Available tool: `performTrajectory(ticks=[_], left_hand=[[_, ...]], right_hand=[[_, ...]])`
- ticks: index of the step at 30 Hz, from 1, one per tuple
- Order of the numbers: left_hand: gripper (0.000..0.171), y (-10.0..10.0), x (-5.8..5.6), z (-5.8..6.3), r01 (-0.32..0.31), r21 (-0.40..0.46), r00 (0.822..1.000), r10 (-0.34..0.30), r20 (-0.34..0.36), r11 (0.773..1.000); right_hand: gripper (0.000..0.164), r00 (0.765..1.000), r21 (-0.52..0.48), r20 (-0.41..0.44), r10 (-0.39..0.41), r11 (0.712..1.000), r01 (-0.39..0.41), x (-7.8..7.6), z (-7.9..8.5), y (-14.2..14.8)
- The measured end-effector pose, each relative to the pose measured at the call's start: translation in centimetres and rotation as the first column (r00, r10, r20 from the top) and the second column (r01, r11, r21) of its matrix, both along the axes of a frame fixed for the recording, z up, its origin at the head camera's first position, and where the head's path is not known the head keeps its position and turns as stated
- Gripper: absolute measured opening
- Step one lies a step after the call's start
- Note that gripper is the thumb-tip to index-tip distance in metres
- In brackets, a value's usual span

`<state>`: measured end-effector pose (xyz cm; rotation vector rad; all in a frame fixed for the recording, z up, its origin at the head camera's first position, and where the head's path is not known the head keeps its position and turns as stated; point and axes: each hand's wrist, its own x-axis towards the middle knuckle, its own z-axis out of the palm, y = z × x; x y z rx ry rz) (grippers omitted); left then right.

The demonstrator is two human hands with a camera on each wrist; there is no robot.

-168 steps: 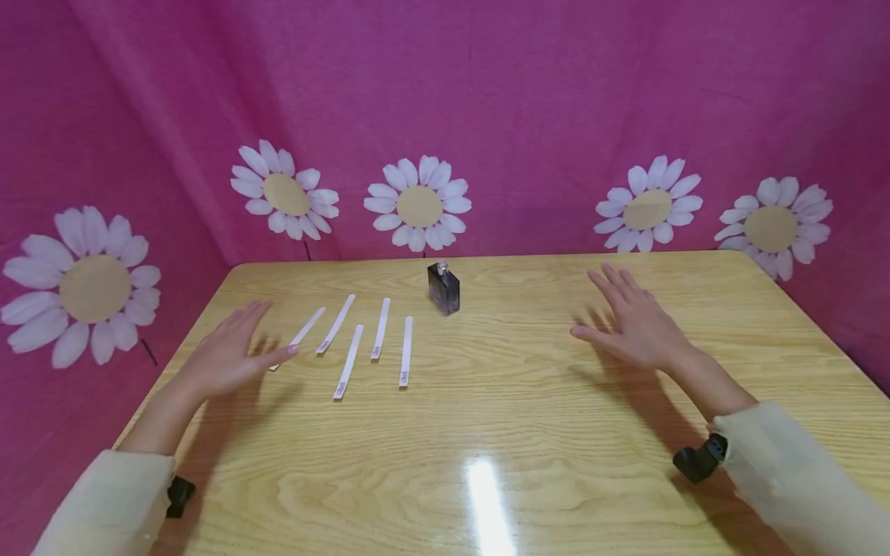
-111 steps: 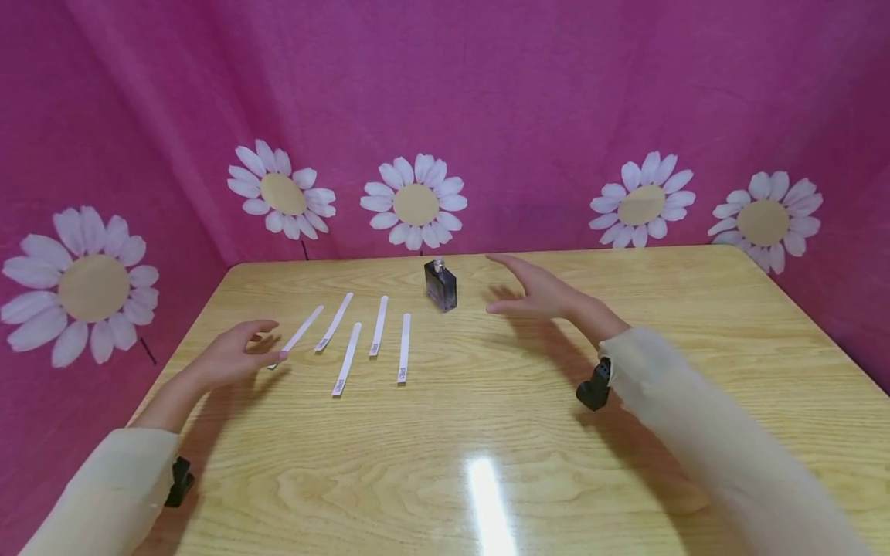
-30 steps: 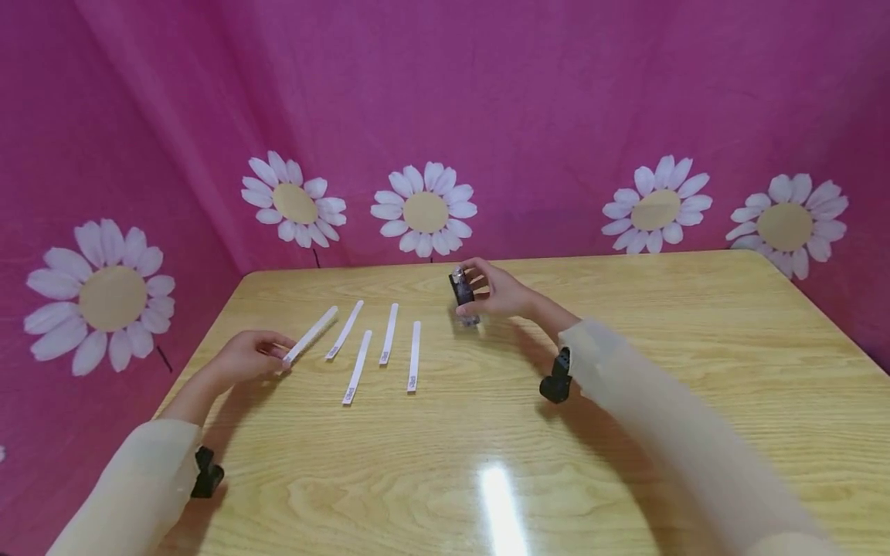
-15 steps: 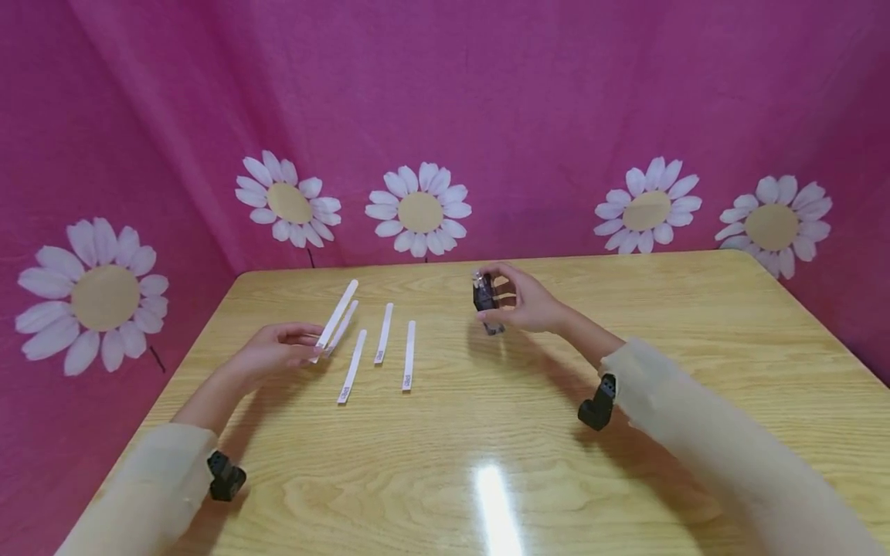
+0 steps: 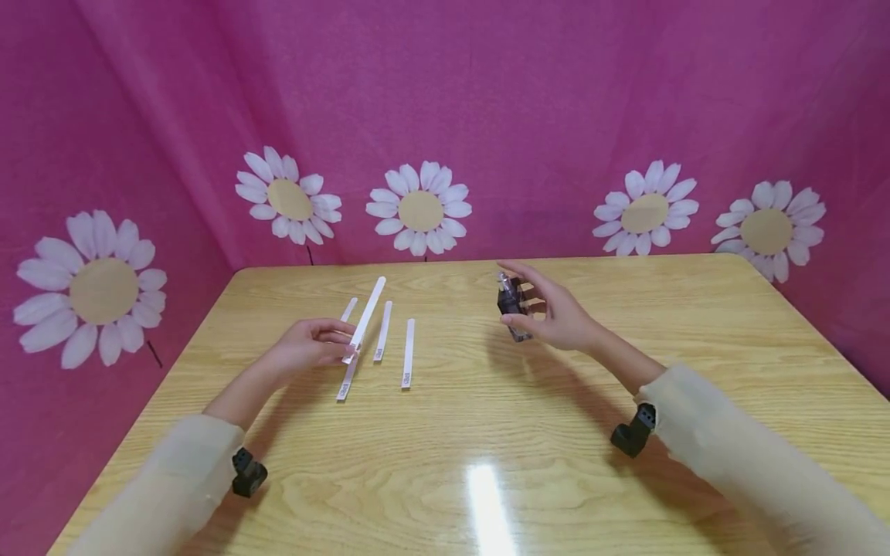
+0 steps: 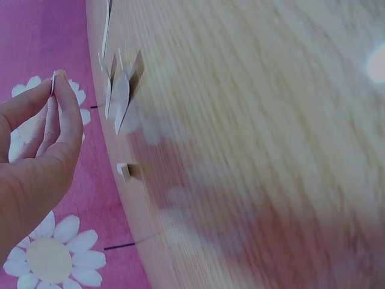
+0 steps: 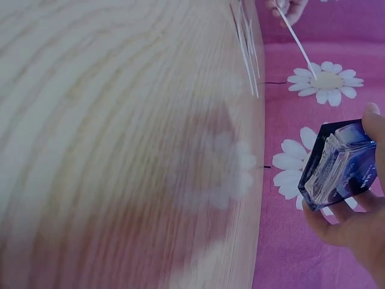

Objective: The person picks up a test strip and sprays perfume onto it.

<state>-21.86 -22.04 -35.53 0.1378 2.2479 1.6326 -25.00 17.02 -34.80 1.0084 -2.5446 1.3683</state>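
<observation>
In the head view my left hand (image 5: pixel 306 354) pinches a white paper test strip (image 5: pixel 368 309) by its printed end, thumb against fingertips, the strip slanting up and away over the others. The left wrist view shows the strip edge-on (image 6: pixel 53 84) between thumb and fingers. My right hand (image 5: pixel 566 320) grips a dark glass perfume bottle (image 5: pixel 510 297), thumb on the near side and fingers around the far side. Its silver spray neck points up and tilts left. From the right wrist, the bottle's clear thick base (image 7: pixel 337 159) shows, raised off the table.
Several more white strips lie on the wooden table (image 5: pixel 431 448); one strip (image 5: pixel 408 355) is the rightmost, and another strip (image 5: pixel 346 382) is partly under the left hand's strip. A pink curtain (image 5: pixel 528 116) with daisies hangs behind the table's far edge.
Both hands were empty at first. The left hand has picked up the leftmost strip and moved right; the right hand has taken the bottle, lifted it and carried it right.
</observation>
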Motion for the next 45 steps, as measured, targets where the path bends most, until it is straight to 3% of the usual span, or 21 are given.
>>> performTrajectory(ticks=[5, 10, 20, 28, 35, 45], left_hand=[[0.045, 1.2, 0.0, 0.0, 0.015, -0.009, 1.000, -0.015, -0.006, 1.000], [0.044, 2.4, 0.0, 0.0, 0.042, -0.017, 0.999, -0.042, -0.023, 0.999], [0.043, 4.5, 0.1, 0.0, 0.110, 0.017, 0.993, -0.110, -0.037, 0.994], [0.040, 5.8, 0.0, 0.3, 0.124, -0.009, 0.991, -0.125, -0.045, 0.992], [0.040, 6.9, -0.1, 0.5, 0.140, 0.037, 0.990, -0.139, -0.034, 0.990], [0.038, 7.9, 0.1, 0.8, 0.148, -0.038, 0.988, -0.149, -0.046, 0.988]], right_hand=[[0.067, 0.996, 0.046, -0.088, 0.021, 0.999, -0.017, 0.9, -0.2, -0.1], [0.066, 0.991, 0.024, -0.133, 0.003, 1.000, 0.000, 1.5, 0.0, -0.7], [0.061, 0.967, 0.045, -0.249, -0.046, 0.997, 0.059, 1.5, -0.2, -1.5], [0.060, 0.965, 0.066, -0.260, -0.024, 0.997, 0.043, 1.5, 0.0, -1.8], [0.061, 0.960, 0.072, -0.276, -0.040, 0.995, 0.062, 1.5, 0.1, -2.0], [0.058, 0.940, 0.074, -0.311, -0.141, 0.982, 0.172, 2.0, 0.2, -2.5]])
